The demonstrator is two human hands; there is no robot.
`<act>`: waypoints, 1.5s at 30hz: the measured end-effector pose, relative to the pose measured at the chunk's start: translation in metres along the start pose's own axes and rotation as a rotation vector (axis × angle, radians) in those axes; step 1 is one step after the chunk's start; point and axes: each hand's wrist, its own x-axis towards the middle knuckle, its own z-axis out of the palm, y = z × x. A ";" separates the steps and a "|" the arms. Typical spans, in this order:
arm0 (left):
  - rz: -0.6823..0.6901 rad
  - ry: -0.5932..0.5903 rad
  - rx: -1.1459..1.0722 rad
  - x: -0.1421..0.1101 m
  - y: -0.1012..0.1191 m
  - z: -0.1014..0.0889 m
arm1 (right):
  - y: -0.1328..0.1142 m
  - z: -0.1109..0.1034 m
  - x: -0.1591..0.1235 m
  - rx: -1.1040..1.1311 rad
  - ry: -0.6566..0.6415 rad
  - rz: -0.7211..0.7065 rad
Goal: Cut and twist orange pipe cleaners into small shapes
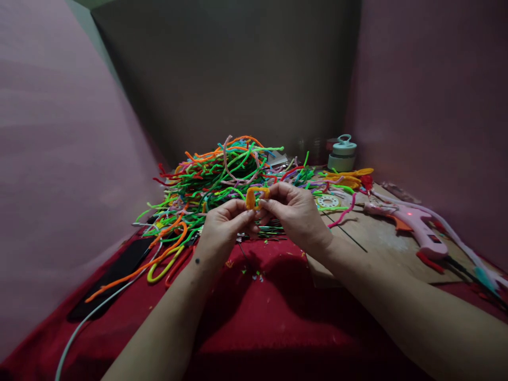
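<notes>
Between both hands, above the red cloth, is a yellow-orange pipe cleaner (251, 198) bent into a small loop. My left hand (228, 222) pinches its lower left part with thumb and fingers. On the other side, my right hand (291, 209) grips the loop's right end between thumb and forefinger. A thin dark stem points down below my left fingers. Behind the hands rises a big tangled heap of pipe cleaners (214, 177) in green, orange, red, pink and other colours.
On the right, a pink glue gun (415, 225) with a lit red light lies on a brown board (349, 246). A white spool (327, 201) and a lidded jar (342, 154) stand behind. At left, a black phone-like slab (115, 278) lies beside a white cable (101, 307). Walls close both sides.
</notes>
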 end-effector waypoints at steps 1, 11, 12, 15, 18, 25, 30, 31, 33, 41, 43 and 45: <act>0.009 -0.002 -0.011 0.000 -0.001 -0.001 | 0.001 0.000 0.000 -0.028 -0.015 -0.007; -0.069 -0.001 -0.069 0.000 0.001 0.002 | 0.010 -0.001 -0.002 -0.397 0.004 -0.052; -0.068 0.001 -0.081 0.000 0.001 0.002 | 0.009 0.000 -0.002 -0.439 0.022 -0.062; -0.062 0.005 -0.097 0.000 0.002 0.004 | 0.007 0.001 -0.004 -0.539 0.056 -0.107; -0.070 0.016 -0.067 0.000 0.002 0.005 | 0.007 0.001 -0.004 -0.597 0.069 -0.146; -0.071 0.016 -0.073 0.000 0.001 0.005 | 0.007 0.003 -0.006 -0.633 0.092 -0.184; -0.066 -0.001 -0.099 0.000 -0.001 0.003 | 0.006 0.005 -0.008 -0.668 0.105 -0.212; -0.069 0.000 -0.099 0.000 -0.001 0.003 | 0.006 0.005 -0.009 -0.679 0.109 -0.225; -0.064 -0.004 -0.108 0.000 -0.001 0.003 | 0.006 0.005 -0.009 -0.679 0.122 -0.248; -0.055 -0.023 -0.161 0.000 -0.001 0.002 | 0.006 0.007 -0.011 -0.593 0.148 -0.205; -0.063 -0.025 -0.167 0.000 -0.001 0.002 | 0.007 0.007 -0.010 -0.584 0.150 -0.201; -0.067 -0.023 -0.161 0.000 -0.001 0.002 | 0.008 0.006 -0.010 -0.586 0.152 -0.208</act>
